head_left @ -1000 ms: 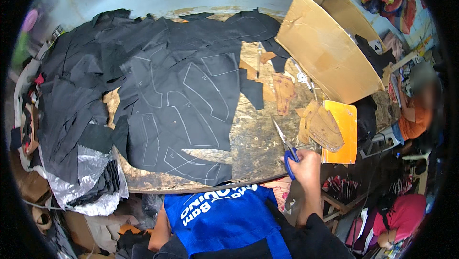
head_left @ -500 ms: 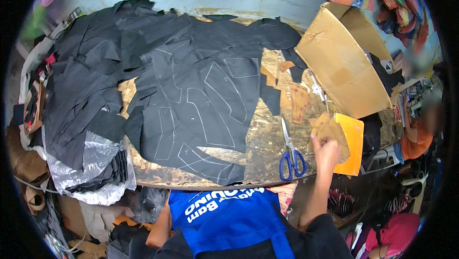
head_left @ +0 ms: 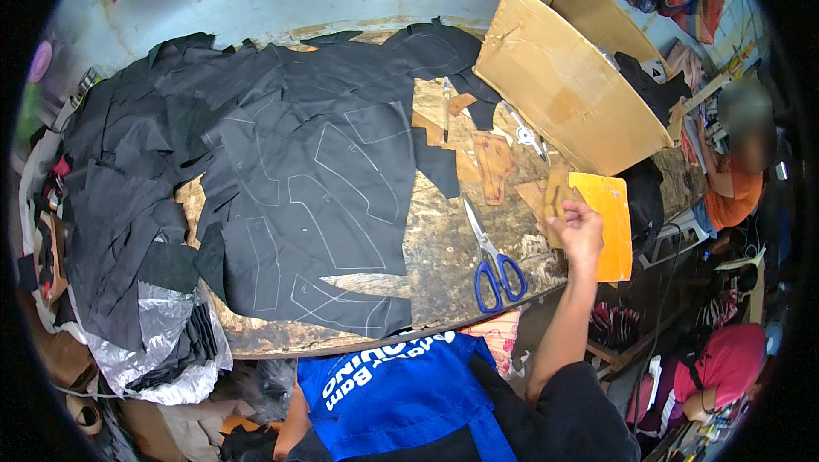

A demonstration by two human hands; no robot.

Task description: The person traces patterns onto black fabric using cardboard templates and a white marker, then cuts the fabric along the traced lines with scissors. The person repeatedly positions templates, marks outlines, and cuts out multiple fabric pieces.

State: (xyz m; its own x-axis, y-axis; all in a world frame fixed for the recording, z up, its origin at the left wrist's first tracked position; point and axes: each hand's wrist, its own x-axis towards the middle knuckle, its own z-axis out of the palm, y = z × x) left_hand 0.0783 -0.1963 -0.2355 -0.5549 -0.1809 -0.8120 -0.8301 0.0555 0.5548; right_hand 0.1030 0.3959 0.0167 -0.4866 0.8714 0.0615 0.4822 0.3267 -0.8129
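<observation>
1. The person's right hand [head_left: 580,227] is lifted a bit over the right end of the table [head_left: 444,244]. Its grip is closed on a small brown cardboard shape [head_left: 559,197], pinched between thumb and fingers, so the shape stands up where it can be looked at.
2. I cannot see the left hand at all. It may be down under the table edge.
3. The blue-handled scissors [head_left: 493,257] lie flat on the table just left of the right hand, blades pointing away, near enough to grab.
4. An orange sheet [head_left: 607,227] lies under and beside the hand, at the table's right edge.
5. More brown cardboard shapes [head_left: 493,163] lie near a pen [head_left: 445,108], maybe patterns for drawing around.
6. A big black cloth [head_left: 316,197] is spread flat, with chalk outlines drawn on it.
7. A big cardboard box [head_left: 567,91] lies tipped at the far right.
</observation>
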